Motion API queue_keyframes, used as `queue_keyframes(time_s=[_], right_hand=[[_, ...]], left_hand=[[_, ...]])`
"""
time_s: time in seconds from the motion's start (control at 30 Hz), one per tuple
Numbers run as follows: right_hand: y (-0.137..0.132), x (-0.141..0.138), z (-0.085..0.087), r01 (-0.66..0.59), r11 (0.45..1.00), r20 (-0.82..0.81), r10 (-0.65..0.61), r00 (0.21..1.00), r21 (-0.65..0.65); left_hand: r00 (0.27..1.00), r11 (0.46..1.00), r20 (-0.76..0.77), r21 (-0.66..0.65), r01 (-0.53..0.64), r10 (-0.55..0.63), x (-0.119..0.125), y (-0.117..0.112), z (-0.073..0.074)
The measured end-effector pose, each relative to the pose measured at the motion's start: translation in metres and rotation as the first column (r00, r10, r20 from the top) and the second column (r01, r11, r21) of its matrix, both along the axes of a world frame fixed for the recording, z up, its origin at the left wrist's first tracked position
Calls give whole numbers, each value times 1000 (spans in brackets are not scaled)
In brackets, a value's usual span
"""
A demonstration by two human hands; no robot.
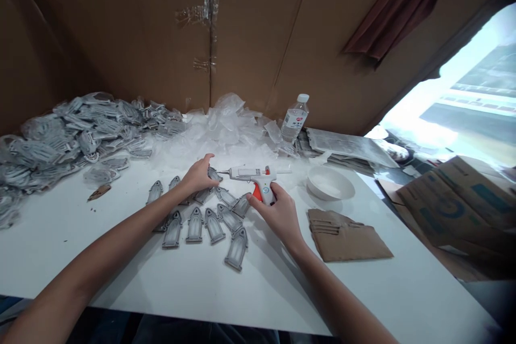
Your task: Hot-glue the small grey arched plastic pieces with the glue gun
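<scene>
My right hand [282,214] is wrapped round the handle of a white hot glue gun [250,173] with an orange trigger. Its nozzle points left, and a clear glue stick pokes out of the back. My left hand [198,176] is closed on a small grey arched frame [215,174], partly hidden by the fingers, right at the nozzle tip. Below both hands, several similar arched frames [195,226] with pale translucent middles lie on the white table [161,285]. Another arched frame [237,250] lies nearest to me.
Left stands a heap of bagged grey pieces [72,129]. Crumpled clear plastic bags [226,123] lie behind my hands, beside a bottle [295,118]. On the right are a white bowl [330,184], a torn cardboard piece [350,239] and a cardboard box [459,204]. A cardboard wall [161,37] closes the back.
</scene>
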State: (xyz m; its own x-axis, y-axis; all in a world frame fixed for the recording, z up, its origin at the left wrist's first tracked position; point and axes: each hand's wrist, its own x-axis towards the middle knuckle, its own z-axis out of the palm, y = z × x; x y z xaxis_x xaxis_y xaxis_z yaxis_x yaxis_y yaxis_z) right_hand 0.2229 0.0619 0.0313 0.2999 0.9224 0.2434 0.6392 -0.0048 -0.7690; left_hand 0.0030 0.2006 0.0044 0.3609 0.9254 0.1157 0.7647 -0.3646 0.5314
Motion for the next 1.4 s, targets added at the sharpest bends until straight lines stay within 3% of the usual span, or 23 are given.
queue_keyframes(time_s=[0.1,0.2,0.37,0.47,0.6,0.77,0.93,1.17,1.4], right_hand=[[0,0,0,2,1000,-5,-2,1000,1],[-1,-1,2,15,1000,-11,-15,1000,8],[-2,-2,4,8,1000,-39,-7,999,30],[-2,-2,4,-2,1000,-34,3,999,31],[-3,-4,2,-22,999,-33,23,999,31],[-4,-6,1,-32,999,-32,33,999,11],[-5,-7,0,-51,999,-34,51,998,-12],[-5,-7,-1,-56,998,-12,56,998,-7],[-6,-8,0,-63,998,-2,63,998,-18]], left_hand=[[999,999,33,38,-5,3,0,-1,5],[998,999,61,50,-17,14,-8,-8,22],[999,999,33,-32,-6,7,-34,-33,57],[1000,995,23,-97,6,-4,-50,-51,66],[990,960,129,-266,84,-50,-65,-70,63],[975,958,218,-271,98,-38,-77,-82,55],[920,879,391,-430,205,-24,-80,-90,58],[946,898,324,-406,170,-33,-79,-98,64],[964,942,266,-319,109,-21,-81,-100,55]])
